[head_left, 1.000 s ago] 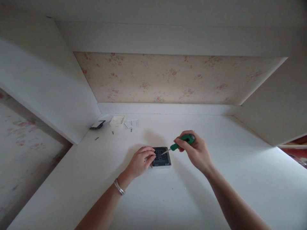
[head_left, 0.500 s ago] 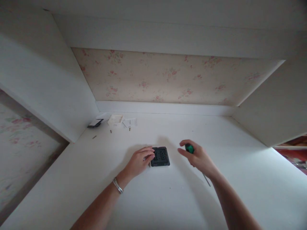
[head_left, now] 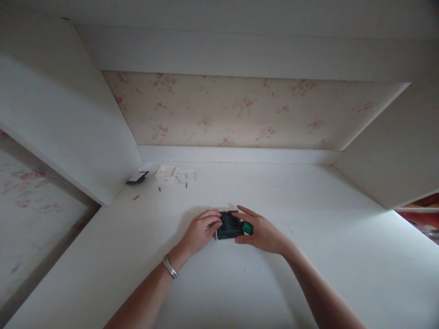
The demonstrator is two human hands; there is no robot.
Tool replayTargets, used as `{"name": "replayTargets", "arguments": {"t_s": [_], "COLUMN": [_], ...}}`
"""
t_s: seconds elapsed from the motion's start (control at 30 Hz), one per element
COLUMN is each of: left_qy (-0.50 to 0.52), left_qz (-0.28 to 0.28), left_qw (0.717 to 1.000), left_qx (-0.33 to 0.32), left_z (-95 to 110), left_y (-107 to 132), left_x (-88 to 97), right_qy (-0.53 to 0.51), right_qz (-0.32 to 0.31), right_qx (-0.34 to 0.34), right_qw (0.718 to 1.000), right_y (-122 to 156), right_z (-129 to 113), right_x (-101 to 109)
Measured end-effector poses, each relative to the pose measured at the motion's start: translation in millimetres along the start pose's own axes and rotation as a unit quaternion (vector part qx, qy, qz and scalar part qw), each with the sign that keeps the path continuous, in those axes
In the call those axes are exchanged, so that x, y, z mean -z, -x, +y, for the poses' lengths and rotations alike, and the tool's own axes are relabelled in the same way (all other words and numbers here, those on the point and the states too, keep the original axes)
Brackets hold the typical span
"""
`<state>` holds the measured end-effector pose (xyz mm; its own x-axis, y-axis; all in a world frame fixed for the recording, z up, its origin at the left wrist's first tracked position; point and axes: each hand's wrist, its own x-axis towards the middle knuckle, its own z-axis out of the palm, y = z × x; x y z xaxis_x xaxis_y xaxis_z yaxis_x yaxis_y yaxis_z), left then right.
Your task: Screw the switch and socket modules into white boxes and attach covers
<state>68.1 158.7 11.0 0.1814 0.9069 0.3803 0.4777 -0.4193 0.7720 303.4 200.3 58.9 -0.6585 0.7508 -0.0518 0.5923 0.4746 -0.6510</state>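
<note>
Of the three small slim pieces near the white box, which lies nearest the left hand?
The rightmost piece, just in front of the flat white parts; the middle piece and leftmost piece lie farther from the left hand.

A squarish black box (head_left: 229, 227) with pale edging lies flat, patterned face up, toward six o'clock. At its three o'clock side, a screwdriver (head_left: 247, 228) shows its green handle, shaft hidden.
</note>
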Motion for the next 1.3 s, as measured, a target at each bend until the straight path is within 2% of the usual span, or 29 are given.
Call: {"name": "replayTargets", "arguments": {"t_s": [0.3, 0.47, 0.6, 0.73, 0.93, 1.13, 1.3], "left_qy": [0.013, 0.031, 0.058, 0.081, 0.099, 0.142, 0.191], "left_qz": [-0.005, -0.011, 0.002, 0.003, 0.020, 0.002, 0.028], "left_qw": [1.000, 0.999, 0.997, 0.995, 0.989, 0.979, 0.964], "left_qx": [0.010, 0.036, 0.051, 0.063, 0.108, 0.144, 0.181], "left_z": [2, 1, 3, 8, 10, 10, 15], "left_y": [0, -1, -3, -7, -14, -12, -10], "left_x": [-0.4, 0.0, 2.0, 6.1, 14.3, 20.8, 16.6], "right_qy": [0.064, 0.177, 0.238, 0.235, 0.216, 0.215, 0.205], "right_qz": [0.017, 0.039, 0.087, 0.141, 0.214, 0.244, 0.255], "right_qx": [0.013, 0.091, 0.160, 0.205, 0.228, 0.260, 0.272], "right_qw": [0.998, 0.979, 0.954, 0.940, 0.925, 0.909, 0.905], "right_y": [5, 11, 11, 9, 6, 5, 10], "right_z": [-6, -15, -15, -12, -11, -9, -3], "right_x": [0, -3, -6, -9, -15, -25, -33]}}
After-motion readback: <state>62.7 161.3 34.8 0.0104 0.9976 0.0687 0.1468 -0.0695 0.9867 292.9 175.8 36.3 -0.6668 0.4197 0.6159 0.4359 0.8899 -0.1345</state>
